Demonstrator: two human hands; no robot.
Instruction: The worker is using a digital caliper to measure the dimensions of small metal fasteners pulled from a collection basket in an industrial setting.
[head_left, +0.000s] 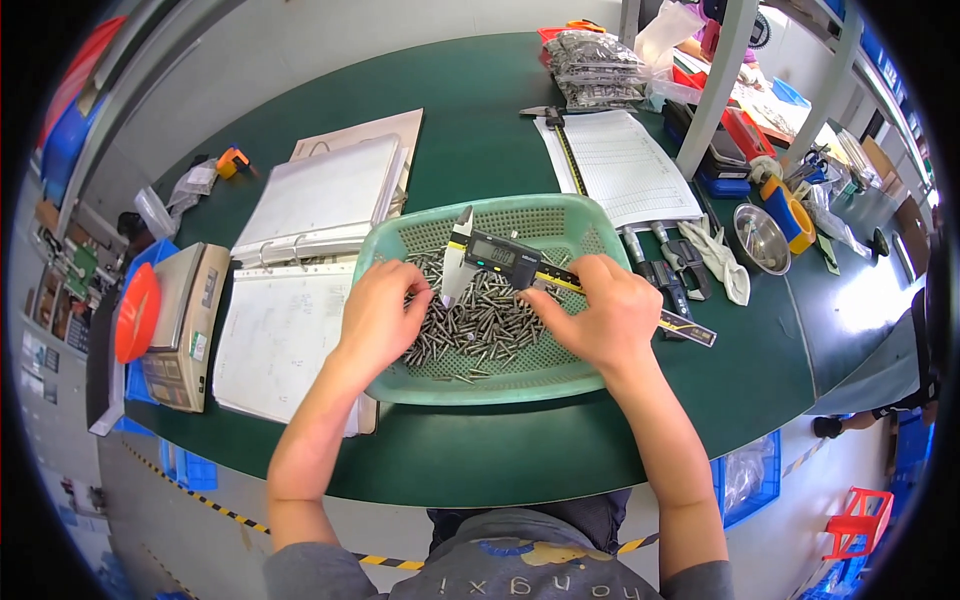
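Note:
My right hand (608, 312) is closed around a digital caliper (497, 256) with a black body and yellow edges. The caliper slants over a green perforated plastic basket (485, 396), its jaws toward the left and its beam sticking out past my right hand. My left hand (384, 312) is closed with curled fingertips beside the jaws, over the basket's left side; what it pinches, if anything, is hidden. Many small metal pieces like screws or pins (490, 325) lie heaped in the basket, below both hands.
Left stand an open ring binder (318, 190) and a scale (182, 330) with an orange dish (138, 312). Rightward lie printed sheets (630, 165) under another caliper (567, 150), micrometers (680, 265) and a steel bowl (761, 240). Bagged parts (598, 70) sit behind; a shelf post (718, 90) rises at right.

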